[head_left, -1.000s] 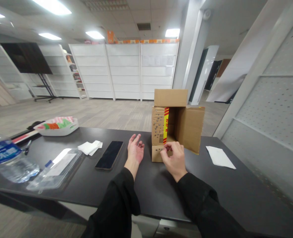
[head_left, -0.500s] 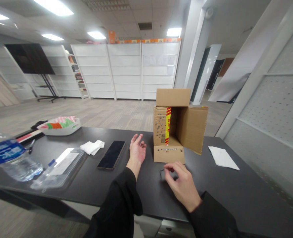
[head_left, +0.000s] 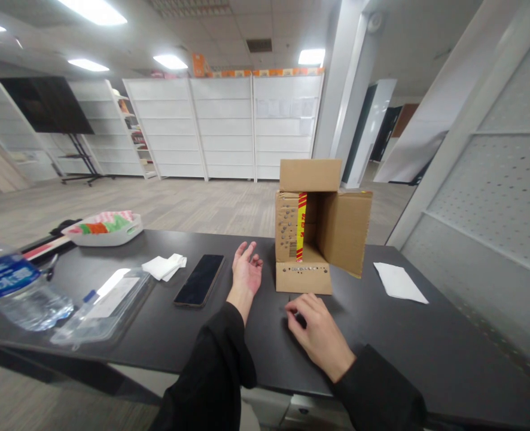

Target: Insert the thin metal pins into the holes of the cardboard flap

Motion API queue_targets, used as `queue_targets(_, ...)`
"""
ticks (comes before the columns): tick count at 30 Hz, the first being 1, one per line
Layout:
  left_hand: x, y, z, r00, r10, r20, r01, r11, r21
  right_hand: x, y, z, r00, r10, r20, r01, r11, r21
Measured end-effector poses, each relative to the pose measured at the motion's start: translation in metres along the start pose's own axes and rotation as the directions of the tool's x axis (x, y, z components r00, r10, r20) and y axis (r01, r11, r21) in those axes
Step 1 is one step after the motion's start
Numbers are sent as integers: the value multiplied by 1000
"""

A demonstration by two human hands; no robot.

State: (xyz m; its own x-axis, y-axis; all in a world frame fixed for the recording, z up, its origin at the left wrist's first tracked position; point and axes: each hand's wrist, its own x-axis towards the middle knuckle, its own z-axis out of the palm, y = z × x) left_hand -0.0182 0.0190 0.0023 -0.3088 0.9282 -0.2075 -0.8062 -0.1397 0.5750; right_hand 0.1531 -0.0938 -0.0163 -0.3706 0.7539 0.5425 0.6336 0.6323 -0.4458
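Observation:
My left hand (head_left: 247, 272) rests palm up over the table, its fingers apart and loosely curled, holding nothing. To its right stands an open cardboard box (head_left: 287, 230), its flaps spread and a red-and-yellow tape strip down the front. Several small round metal pieces dot its left front flap, and a row of them crosses the lower flap (head_left: 303, 281). Just in front of that flap, my right hand (head_left: 319, 335) is closed in a pinch. A sliver of a thin dark rod (head_left: 290, 297) shows at its fingertips; the rest is hidden.
On the dark table (head_left: 265, 353) lie a phone (head_left: 200, 280), crumpled tissue (head_left: 164, 266), a clear plastic case (head_left: 107, 308) and a water bottle (head_left: 18, 287) at left. A white basket (head_left: 107, 236) of colourful cloth sits behind. Folded white paper (head_left: 400, 282) lies at right.
My right hand has shifted left and turned slightly, so the thin bent rod that stuck out from its fingertips shows less. The whole view has slid a little; my left hand keeps its pose.

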Motion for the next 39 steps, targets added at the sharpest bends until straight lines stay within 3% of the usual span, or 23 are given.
queue_targets(29, 0, 0, 0, 1000, -2, 5, 2, 1000, -12, 3, 0, 4, 994, 28, 106, -23, 999, -48)
queue_targets(39, 0, 1, -1, 1000, -8, -4, 8, 1000, -6, 19, 12, -12, 997, 82, -1, -81, 992, -98)
